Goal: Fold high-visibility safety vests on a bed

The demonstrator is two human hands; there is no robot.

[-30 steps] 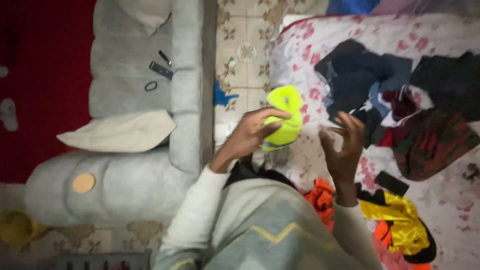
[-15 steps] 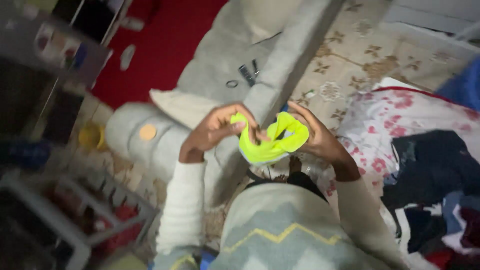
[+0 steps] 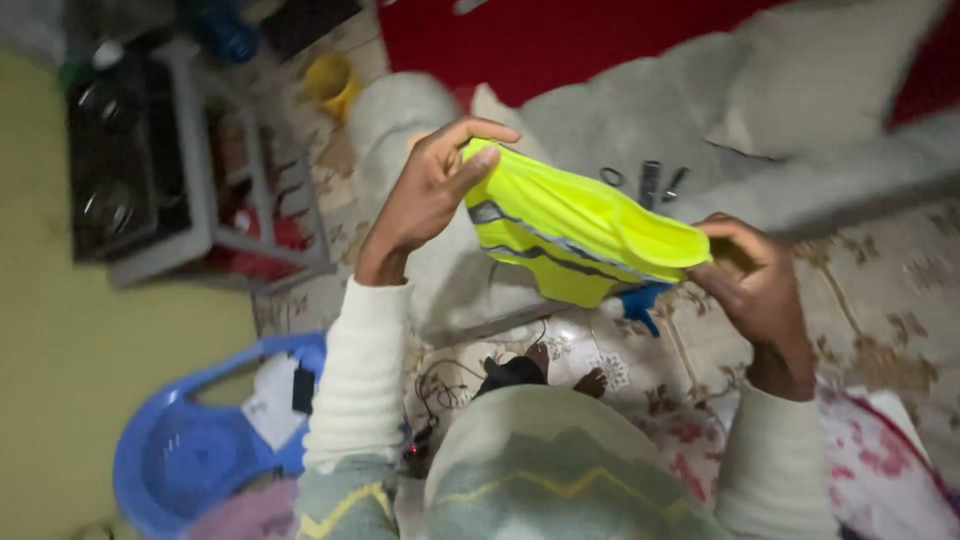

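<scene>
We now hold the yellow garment (image 3: pixel 575 235) stretched flat, left hand (image 3: pixel 425 195) and right hand (image 3: pixel 755 285) pinching opposite edges, where half a second ago it was bunched.

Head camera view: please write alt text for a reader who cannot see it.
Two bare hands stretch a neon yellow garment with grey stripes between them, left hand and right hand gripping opposite ends. Below lie a grey cushion seat, patterned floor and blue plastic chair.
</scene>
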